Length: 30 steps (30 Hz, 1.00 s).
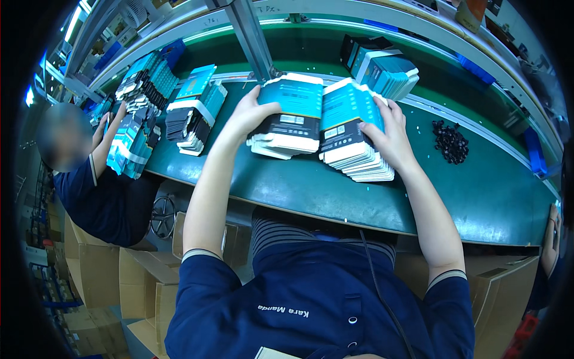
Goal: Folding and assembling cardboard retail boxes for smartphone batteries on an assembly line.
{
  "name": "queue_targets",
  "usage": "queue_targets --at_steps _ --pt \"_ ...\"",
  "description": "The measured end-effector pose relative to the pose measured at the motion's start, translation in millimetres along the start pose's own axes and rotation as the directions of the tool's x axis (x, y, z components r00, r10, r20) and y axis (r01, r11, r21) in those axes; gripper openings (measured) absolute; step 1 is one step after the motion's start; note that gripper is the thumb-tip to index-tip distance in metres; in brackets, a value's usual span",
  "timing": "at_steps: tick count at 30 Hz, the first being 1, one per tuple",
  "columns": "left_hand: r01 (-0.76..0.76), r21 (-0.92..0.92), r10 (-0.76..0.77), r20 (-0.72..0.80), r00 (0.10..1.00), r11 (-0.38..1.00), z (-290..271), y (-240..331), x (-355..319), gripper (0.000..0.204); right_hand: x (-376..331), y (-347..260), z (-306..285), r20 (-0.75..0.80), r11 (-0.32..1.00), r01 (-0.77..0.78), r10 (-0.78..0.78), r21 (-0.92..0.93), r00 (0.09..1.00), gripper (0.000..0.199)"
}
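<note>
**2 hands steady 2 stacks of teal packets on a green bench**

Nearest the camera, the person's dark blue shirt fills the lower edge, with both bare forearms reaching up and away over the rounded front lip of the green work surface [478, 197]. Brown cardboard boxes [101, 269] stand on the floor below the bench, to the left and right of the person.

The left hand [254, 113] lies on the left side of the left stack of flat packets [290, 116], fingers spread and curled over its top-left edge, thumb along the top face. The right hand [388, 134] rests on the right side of the right stack of flat packets [350, 128], fingers slightly spread and pressing flat on the topmost packet. Both stacks sit on the bench in the middle of the view, just beside each other and touching along their inner edges. Each packet is teal at the far end, black lower down, with white edges; the right stack fans out toward the person.

To the right, well apart from the hands, a small heap of black parts [449, 142] lies on the green surface.

Further left, 2 more piles of the same packets [194, 110] lie on the bench, and beyond them a co-worker in a dark top has a hand [110, 122] among a long row of packets [140, 102].

Farthest away, behind a metal upright [251, 36], another group of teal packets [382, 69] stands on the back strip of the bench.
</note>
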State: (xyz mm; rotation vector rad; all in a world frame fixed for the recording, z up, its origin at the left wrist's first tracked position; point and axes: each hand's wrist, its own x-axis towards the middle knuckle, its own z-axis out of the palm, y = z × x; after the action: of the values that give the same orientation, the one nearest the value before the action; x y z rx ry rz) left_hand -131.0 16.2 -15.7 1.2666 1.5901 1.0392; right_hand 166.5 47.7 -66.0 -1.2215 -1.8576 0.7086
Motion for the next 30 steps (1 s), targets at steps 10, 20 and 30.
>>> queue_targets --at_steps 10,20,30 --pt "-0.137 0.248 0.12 0.08 0.989 0.959 17.1 -9.8 24.5 0.087 2.2 -9.5 26.1 0.185 0.972 -0.026 0.07 -0.233 0.98 0.085" --pt "-0.176 0.803 0.0 0.214 0.977 0.569 41.7 42.4 45.0 0.107 36.3 11.5 -65.6 -0.225 0.987 -0.005 0.041 0.159 0.973 0.028" --pt "-0.18 0.826 0.165 0.107 0.98 0.535 65.6 17.3 -6.0 0.093 -39.6 -41.6 24.1 0.313 0.871 0.359 -0.256 -0.336 0.914 0.09"
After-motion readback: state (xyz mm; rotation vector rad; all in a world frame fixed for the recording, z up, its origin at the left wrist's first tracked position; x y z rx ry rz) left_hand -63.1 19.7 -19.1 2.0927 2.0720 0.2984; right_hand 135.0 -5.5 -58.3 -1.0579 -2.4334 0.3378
